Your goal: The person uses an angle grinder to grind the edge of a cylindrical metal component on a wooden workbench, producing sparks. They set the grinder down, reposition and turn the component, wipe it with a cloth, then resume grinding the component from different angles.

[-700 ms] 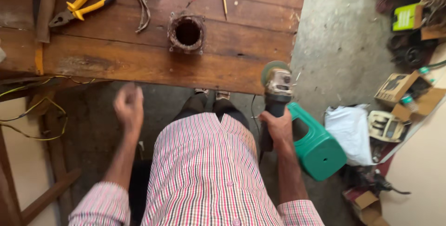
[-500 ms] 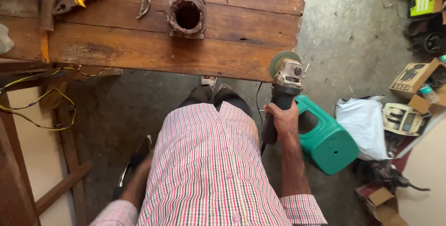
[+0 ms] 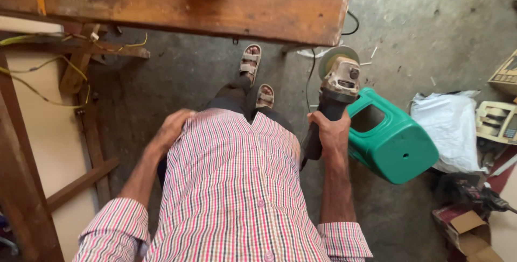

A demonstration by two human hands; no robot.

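Note:
My right hand (image 3: 329, 131) grips the dark body of an angle grinder (image 3: 338, 81), held low beside my hip with its round disc pointing away from me. The grinder's black cord runs up toward the table. My left hand (image 3: 171, 128) rests against the left side of my striped shirt at the waist, fingers loosely curled, holding nothing. My sandalled feet (image 3: 257, 76) stand on the concrete floor under the edge of the wooden workbench (image 3: 215, 3).
A green plastic stool (image 3: 392, 139) lies tipped over just right of the grinder. A white bag (image 3: 449, 124), boxes and a power tool (image 3: 479, 197) clutter the floor at right. Yellow wires (image 3: 48, 71) hang off the bench frame at left.
My view has dropped from the bench top to the floor. My left hand came down from chest height to my waist. The grinder stays in my right hand.

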